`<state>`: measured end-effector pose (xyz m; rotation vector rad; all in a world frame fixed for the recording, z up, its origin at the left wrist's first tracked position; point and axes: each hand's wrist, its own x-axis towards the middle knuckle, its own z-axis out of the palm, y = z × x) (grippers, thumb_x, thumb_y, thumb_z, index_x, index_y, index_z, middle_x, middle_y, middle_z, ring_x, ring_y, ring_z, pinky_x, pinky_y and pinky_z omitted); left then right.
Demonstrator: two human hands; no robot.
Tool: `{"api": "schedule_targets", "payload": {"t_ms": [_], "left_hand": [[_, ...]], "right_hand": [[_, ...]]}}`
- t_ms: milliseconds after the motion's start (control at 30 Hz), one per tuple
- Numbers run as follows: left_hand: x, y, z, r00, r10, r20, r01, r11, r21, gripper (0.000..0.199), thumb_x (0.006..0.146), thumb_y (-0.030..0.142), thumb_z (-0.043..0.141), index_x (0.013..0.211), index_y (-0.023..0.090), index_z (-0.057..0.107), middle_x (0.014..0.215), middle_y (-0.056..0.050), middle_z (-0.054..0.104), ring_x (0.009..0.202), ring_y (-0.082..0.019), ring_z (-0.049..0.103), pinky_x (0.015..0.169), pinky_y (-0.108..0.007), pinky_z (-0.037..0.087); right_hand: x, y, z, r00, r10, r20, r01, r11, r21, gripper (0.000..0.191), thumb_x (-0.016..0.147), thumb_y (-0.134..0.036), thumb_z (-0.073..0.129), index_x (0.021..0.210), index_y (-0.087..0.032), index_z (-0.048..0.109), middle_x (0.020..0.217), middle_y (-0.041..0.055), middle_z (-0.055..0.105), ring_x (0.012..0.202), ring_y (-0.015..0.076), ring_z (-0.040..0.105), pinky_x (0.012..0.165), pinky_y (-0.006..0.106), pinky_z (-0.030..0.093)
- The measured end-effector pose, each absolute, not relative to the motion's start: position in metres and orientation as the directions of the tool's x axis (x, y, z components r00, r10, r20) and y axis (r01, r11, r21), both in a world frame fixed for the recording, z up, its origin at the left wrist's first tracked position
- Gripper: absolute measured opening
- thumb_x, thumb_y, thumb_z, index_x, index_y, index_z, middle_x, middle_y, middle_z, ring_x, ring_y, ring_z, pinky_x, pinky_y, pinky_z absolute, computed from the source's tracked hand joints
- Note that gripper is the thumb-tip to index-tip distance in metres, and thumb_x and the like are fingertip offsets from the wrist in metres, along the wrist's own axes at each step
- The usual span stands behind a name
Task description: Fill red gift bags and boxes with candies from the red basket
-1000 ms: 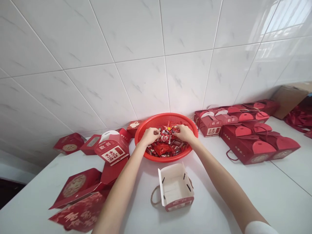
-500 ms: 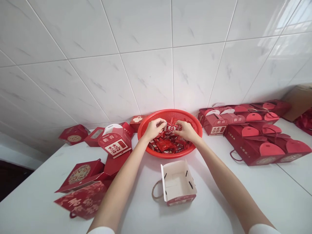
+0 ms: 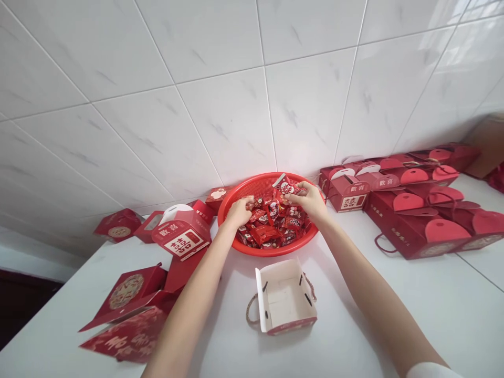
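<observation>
A red plastic basket (image 3: pixel 271 252) stands against the wall, filled with red-wrapped candies (image 3: pixel 271 231). Above its right side, my right hand (image 3: pixel 309 200) pinches a red and white candy packet (image 3: pixel 284 185) between thumb and fingers. At the basket's left, my left hand (image 3: pixel 240 211) reaches in among the candies with its fingers curled; what they hold, if anything, I cannot make out. In front of the basket sits an open gift box (image 3: pixel 285 294) with a pale inside, a twine handle and nothing in it.
On the left lie several red gift boxes (image 3: pixel 183 231), some tipped or partly folded. Rows of closed red boxes (image 3: pixel 413 220) with cord handles stand at the right. A brown carton (image 3: pixel 486 147) is in the far right corner, and a tiled wall (image 3: pixel 220 126) rises behind.
My right hand has lifted the candy packet up from between both hands. My left hand has let it go and moved down and left into the candies.
</observation>
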<state>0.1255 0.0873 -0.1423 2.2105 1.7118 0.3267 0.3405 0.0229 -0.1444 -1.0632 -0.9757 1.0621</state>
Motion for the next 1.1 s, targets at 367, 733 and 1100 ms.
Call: {"api": "schedule_targets", "payload": {"t_ms": [367,733,1100], "left_hand": [[0.12,0.103,-0.155,0.269,0.95,-0.16,0.921,-0.205,0.33,0.051,0.064,0.026,0.078,0.114,0.023,0.072,0.118,-0.008,0.073,0.109,-0.029,0.068,0.084,-0.025,0.052],[0.114,0.11,-0.16,0.123,0.973,0.193,0.665,-0.225,0.712,0.031,0.08,0.019,0.053,0.103,0.02,0.074,0.115,-0.007,0.074,0.109,-0.024,0.067,0.096,-0.031,0.049],[0.122,0.09,-0.142,-0.021,0.948,0.319,0.536,-0.258,0.804,0.036,0.082,0.022,0.06,0.118,0.02,0.066,0.129,-0.01,0.066,0.114,-0.024,0.064,0.102,-0.036,0.048]], "right_hand": [[0.345,0.019,-0.136,0.089,0.996,0.031,-0.403,0.064,-0.913,0.041,0.053,-0.027,0.086,0.086,-0.02,0.062,0.077,-0.0003,0.073,0.071,0.0168,0.071,0.071,0.03,0.058],[0.343,0.014,-0.132,0.02,1.0,0.012,-0.44,0.02,-0.898,0.029,0.057,-0.028,0.083,0.08,-0.016,0.068,0.086,0.0064,0.075,0.085,0.0232,0.071,0.065,0.03,0.06],[0.339,0.01,-0.129,0.03,1.0,-0.002,-0.386,0.01,-0.922,0.035,0.054,-0.033,0.086,0.082,-0.018,0.071,0.082,0.0045,0.075,0.076,0.0209,0.071,0.062,0.029,0.059]]}}
